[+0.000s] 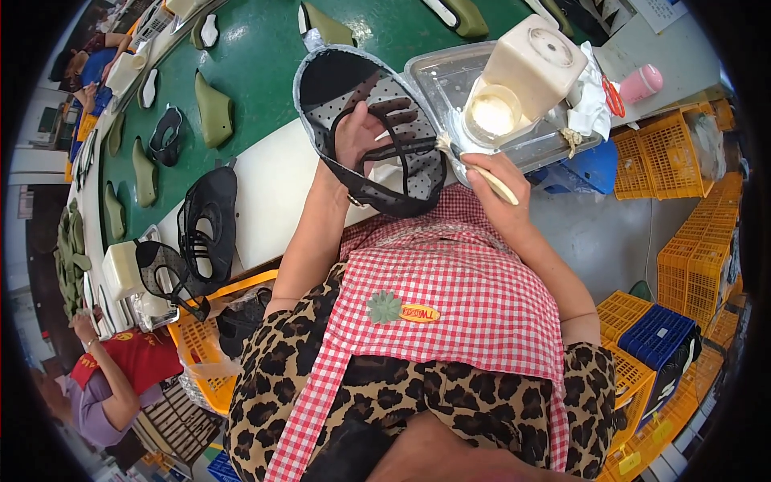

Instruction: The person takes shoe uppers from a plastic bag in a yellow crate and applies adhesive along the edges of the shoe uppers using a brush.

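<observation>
While the left hand [353, 138] grasps a black mesh upper [333, 80] from beneath, its fingers showing through the dotted mesh, the right hand [499, 186] is closed around the pale handle of a brush [503, 189]. In the head view, this upper is raised in front of the person's checked apron [458, 297], with its pale-rimmed, rounded end pointing away from the body. The brush's bristles are at the upper's right edge; whether they touch it is too fine to tell.

Just to the right of the upper is a clear plastic tray [434, 72], and in it stands a whitish container [526, 64] with milky white stuff in its round opening. Farther right of the upper are a crumpled white cloth [590, 112], red-handled scissors [613, 98] and a pink bottle [641, 83], with orange crates [654, 161] beyond.

Left of the upper, a white board [269, 193] runs along the near side of a green table [257, 64]. A second black upper [191, 201] lies at the board's left part, and green shoe lasts [214, 112] are spread over the table. Well apart from the upper, at lower left, a co-worker [108, 394] has one arm raised.
</observation>
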A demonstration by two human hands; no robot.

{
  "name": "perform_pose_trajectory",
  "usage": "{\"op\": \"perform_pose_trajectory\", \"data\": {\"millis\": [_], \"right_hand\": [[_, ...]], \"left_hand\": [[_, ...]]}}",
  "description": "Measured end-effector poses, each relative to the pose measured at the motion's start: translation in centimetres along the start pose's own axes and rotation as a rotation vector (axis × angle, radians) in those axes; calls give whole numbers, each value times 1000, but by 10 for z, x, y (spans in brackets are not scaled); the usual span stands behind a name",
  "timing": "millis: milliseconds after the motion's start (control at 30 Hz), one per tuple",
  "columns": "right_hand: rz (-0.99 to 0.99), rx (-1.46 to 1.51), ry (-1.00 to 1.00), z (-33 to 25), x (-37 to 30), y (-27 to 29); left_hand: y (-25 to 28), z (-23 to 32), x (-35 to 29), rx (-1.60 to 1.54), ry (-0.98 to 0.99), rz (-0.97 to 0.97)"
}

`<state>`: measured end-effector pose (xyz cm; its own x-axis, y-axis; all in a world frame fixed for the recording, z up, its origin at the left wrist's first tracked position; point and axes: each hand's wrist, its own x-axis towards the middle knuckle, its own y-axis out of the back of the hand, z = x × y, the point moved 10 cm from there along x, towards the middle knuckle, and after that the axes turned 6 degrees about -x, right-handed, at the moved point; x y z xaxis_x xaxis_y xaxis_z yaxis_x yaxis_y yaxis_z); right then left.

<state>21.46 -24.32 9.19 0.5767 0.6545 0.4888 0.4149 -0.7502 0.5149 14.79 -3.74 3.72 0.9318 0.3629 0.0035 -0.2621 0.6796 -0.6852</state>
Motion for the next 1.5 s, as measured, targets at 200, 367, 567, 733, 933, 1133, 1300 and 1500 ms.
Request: {"op": "perform_pose_trajectory", "data": {"millis": [200,367,567,733,933,1133,1300,1500], "right_hand": [[-48,-48,-93,28,-11,3],[-16,-180,-24,37,5,6],[-242,-384,87,58,6,-17],[-443,-200,-179,78,-3,1],[-336,274,-765,112,-32,8],[-61,438,-588,57,-17,3],[10,58,-106,-1,16,7],[-35,-148,208,-24,7,-8]], "left_hand": [[19,4,1,39,-53,2],[29,26,-16,737,-37,225],[58,9,-35,446,258,260],[38,-8,-47,84,277,215],[25,-18,-40,-129,360,185],[13,-14,-34,-117,359,201],[-15,-3,-35,-84,283,91],[-6,-8,-30,-199,300,96]]}}
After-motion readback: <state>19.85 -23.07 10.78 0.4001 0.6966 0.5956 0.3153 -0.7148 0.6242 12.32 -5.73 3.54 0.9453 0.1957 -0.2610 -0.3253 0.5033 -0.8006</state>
